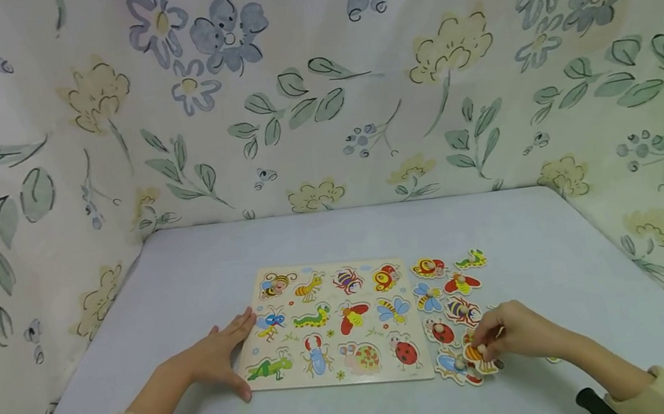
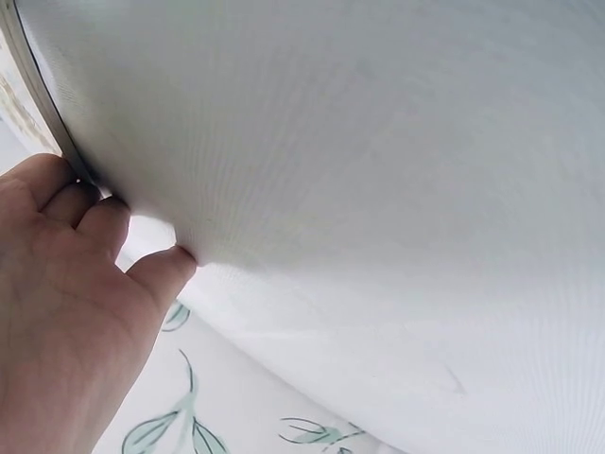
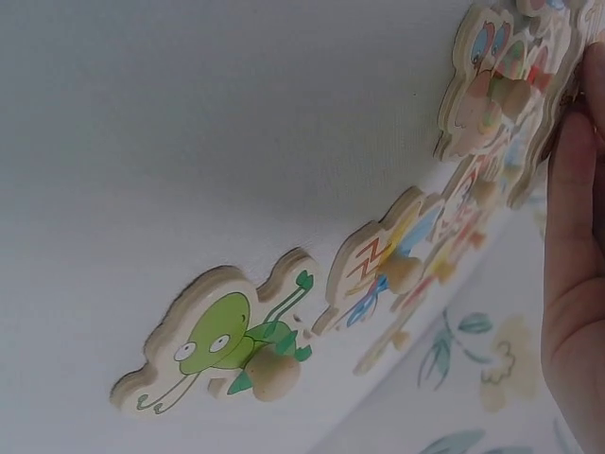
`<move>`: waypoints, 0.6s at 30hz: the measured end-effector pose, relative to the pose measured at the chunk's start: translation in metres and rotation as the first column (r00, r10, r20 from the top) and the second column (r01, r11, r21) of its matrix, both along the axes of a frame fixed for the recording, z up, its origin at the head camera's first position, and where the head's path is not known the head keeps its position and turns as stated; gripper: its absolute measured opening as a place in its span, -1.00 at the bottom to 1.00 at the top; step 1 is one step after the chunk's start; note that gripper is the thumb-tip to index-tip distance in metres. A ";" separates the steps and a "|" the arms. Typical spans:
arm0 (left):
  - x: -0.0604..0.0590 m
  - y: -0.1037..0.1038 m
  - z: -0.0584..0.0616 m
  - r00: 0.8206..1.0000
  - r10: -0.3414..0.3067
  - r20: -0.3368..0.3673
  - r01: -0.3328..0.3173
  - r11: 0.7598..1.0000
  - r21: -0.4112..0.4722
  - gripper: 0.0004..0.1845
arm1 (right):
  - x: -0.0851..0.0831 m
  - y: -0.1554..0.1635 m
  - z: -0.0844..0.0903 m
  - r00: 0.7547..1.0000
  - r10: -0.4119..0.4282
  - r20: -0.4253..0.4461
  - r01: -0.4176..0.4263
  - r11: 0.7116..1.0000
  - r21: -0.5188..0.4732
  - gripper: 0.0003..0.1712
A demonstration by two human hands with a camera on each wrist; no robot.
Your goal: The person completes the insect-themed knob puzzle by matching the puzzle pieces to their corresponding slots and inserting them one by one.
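Note:
A wooden puzzle board (image 1: 335,323) printed with colourful insects lies flat on the table. My left hand (image 1: 216,355) rests at the board's left edge, its fingers extended along that edge and the thumb spread near the lower corner. In the left wrist view, the left hand (image 2: 80,274) has its fingertips right at the board's rim. To the right of the board, my right hand (image 1: 521,330) pinches an orange-striped insect puzzle piece (image 1: 477,364) by its wooden knob. This piece overlaps a blue-winged insect piece (image 1: 453,364) in the head view.
Loose pieces lie beside the board, among them a ladybug (image 1: 440,332), a spider (image 1: 462,311), a red-winged insect (image 1: 461,283) and a caterpillar (image 1: 471,259). In the right wrist view, a green insect piece (image 3: 222,336) with a round knob lies on the table. Floral cloth (image 1: 306,105) hangs behind.

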State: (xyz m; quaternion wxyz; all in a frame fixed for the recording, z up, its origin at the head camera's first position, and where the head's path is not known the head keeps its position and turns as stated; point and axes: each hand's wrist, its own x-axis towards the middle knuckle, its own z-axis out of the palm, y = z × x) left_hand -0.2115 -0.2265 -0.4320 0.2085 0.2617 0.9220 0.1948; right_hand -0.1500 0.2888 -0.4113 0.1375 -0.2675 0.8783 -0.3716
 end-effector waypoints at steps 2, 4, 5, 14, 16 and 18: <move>0.000 0.000 0.000 1.000 0.001 -0.002 -0.001 1.000 -0.004 0.44 | -0.003 -0.003 0.001 1.000 0.000 0.003 0.000 1.000 0.007 -0.90; 0.000 0.000 0.000 1.000 0.001 -0.003 -0.001 1.000 -0.006 0.44 | -0.006 -0.005 0.002 1.000 0.006 0.012 -0.006 1.000 0.006 -0.90; 0.000 -0.001 0.000 1.000 0.001 -0.005 -0.001 1.000 -0.005 0.44 | -0.007 -0.007 0.002 1.000 0.009 0.013 -0.009 1.000 0.007 -0.90; -0.001 -0.001 -0.002 1.000 -0.004 -0.003 0.004 1.000 0.016 0.44 | -0.020 -0.020 0.002 0.999 0.037 -0.018 -0.037 0.999 0.004 -0.91; -0.001 -0.002 -0.002 1.000 -0.006 -0.006 0.006 1.000 0.014 0.44 | -0.024 -0.023 0.002 0.999 0.042 -0.026 -0.042 0.999 0.002 -0.91; -0.001 -0.001 -0.002 1.000 -0.004 -0.006 0.004 1.000 0.011 0.44 | -0.027 -0.026 0.003 0.998 0.043 -0.035 -0.043 0.999 0.000 -0.90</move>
